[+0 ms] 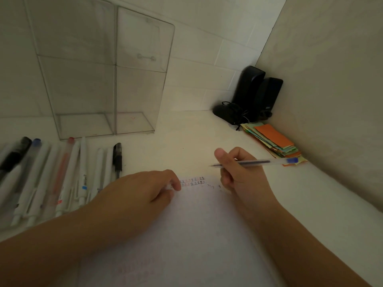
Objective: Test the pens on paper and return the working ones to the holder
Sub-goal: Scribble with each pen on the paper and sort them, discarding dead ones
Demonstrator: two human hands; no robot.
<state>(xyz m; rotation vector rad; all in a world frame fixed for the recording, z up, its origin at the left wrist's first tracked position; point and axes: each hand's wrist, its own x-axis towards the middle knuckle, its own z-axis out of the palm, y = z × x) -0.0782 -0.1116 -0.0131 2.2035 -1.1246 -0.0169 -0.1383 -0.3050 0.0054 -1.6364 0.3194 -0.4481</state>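
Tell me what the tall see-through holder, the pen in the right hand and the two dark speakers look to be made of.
Holder: clear rigid plastic, probably acrylic; the wall tiles show through its panels.
Pen: clear plastic barrel, since the dark ink tube shows inside, with a blue end plug.
Speakers: black plastic, likely; faint sheen, details too dark to tell.

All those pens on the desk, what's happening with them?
A person is trying out pens on a sheet of paper. The right hand grips a clear pen with a blue end, its tip off the paper, above some small test marks. The left hand rests on the paper and seems to pinch something small. More pens lie in a row at the left, in front of a clear holder that looks empty.
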